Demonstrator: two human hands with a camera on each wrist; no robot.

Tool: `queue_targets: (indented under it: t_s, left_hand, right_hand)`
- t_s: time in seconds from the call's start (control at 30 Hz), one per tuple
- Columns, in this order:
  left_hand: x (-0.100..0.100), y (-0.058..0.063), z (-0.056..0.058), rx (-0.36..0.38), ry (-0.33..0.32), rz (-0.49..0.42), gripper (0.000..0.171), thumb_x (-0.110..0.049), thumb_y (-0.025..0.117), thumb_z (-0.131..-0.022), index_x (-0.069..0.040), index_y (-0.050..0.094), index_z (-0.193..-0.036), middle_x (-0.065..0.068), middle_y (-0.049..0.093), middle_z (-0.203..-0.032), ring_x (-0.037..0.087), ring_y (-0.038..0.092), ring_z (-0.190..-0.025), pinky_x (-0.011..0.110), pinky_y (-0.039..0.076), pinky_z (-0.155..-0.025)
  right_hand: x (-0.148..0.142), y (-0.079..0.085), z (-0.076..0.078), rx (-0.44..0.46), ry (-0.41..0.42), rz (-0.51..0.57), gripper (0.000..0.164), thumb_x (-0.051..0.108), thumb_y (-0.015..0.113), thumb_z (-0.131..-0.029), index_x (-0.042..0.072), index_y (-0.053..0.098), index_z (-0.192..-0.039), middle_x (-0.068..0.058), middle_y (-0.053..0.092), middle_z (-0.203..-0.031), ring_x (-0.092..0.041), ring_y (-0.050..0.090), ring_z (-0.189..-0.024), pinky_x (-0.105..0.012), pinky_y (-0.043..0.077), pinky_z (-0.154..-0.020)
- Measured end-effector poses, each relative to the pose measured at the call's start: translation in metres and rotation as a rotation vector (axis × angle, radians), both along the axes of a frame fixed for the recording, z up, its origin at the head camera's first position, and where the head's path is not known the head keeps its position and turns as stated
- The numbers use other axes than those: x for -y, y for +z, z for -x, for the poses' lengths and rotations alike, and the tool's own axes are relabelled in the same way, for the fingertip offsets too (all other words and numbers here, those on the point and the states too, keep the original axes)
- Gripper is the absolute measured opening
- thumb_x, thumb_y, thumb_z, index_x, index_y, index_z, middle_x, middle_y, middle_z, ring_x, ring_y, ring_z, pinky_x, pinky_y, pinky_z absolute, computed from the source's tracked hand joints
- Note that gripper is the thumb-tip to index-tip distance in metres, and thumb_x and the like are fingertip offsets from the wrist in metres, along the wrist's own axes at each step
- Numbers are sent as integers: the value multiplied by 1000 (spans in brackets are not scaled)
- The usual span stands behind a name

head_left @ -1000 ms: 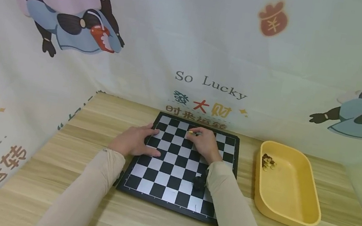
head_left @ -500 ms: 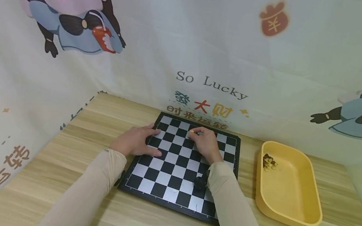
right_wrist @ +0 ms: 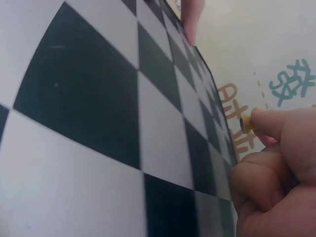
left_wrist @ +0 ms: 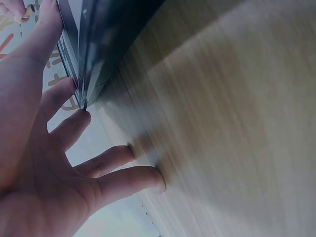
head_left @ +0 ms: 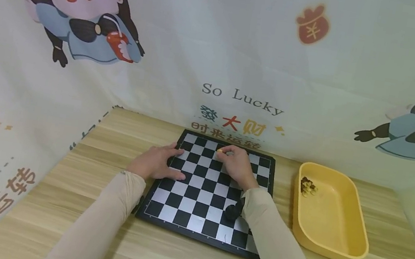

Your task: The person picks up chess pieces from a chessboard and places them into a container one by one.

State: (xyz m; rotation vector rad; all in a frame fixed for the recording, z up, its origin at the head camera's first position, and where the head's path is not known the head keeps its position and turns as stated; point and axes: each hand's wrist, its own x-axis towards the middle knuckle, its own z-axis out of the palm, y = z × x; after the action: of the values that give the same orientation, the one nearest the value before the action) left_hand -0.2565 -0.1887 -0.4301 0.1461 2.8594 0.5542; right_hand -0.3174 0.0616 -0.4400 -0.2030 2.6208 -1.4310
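A black-and-white chessboard [head_left: 187, 208] lies slightly skewed on the table. At its left edge my left hand [head_left: 153, 161] rests with fingers spread, the thumb over the squares; in the left wrist view some fingertips [left_wrist: 153, 180] touch the wooden tabletop beside the board. Over the far rows, my right hand [head_left: 236, 165] pinches a small yellow chess piece [right_wrist: 247, 123] between thumb and forefinger. Its round dark base shows in the right wrist view, apart from the board; the fingers cover most of it, so its kind cannot be told.
To the right of the board stands a yellow plastic tub [head_left: 333, 222]. Several small gold-coloured pieces [head_left: 307, 187] are heaped in its far left corner. A printed cloth [head_left: 188, 45] hangs behind the table. A round black thing [head_left: 233, 211] shows beneath the right wrist.
My right wrist has shifted slightly to the right, while the fingers keep their pinch on the chess piece above the far rows. The left hand stays at the board's edge.
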Motion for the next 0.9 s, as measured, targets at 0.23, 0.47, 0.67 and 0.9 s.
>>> queue_targets:
  t_s: [0.23, 0.47, 0.67, 0.9]
  left_hand:
    - [0, 2, 0, 0, 7, -5, 91, -60, 78, -82, -26, 41, -157, 8, 21, -172, 49, 27, -153, 64, 32, -121]
    - [0, 0, 0, 2, 8, -11, 91, -61, 78, -81, -27, 41, -157, 8, 21, -172, 46, 28, -154, 63, 32, -122]
    - [-1, 1, -2, -1, 6, -12, 90, -60, 78, -81, -26, 42, -157, 8, 23, -171, 46, 29, -153, 63, 33, -122]
    - [-1, 3, -2, -10, -1, -7, 90, -60, 78, -81, -25, 43, -157, 9, 22, -171, 47, 29, -153, 62, 33, -122]
  right_hand:
    - [-5, 10, -3, -12, 18, -5, 25, 33, 65, -99, 12, 71, -112, 2, 66, -88, -15, 45, -67, -29, 39, -59]
    - [-13, 19, -6, -13, 30, -25, 24, 31, 65, -98, 13, 71, -113, 2, 62, -78, -15, 45, -62, -28, 40, -57]
    - [-23, 28, -6, -35, 36, -34, 27, 30, 65, -99, 11, 71, -116, -6, 73, -108, -16, 54, -77, -28, 45, -65]
    - [-35, 43, -9, -30, 62, -76, 32, 33, 63, -100, 11, 68, -122, -8, 69, -105, -17, 49, -73, -29, 44, -64]
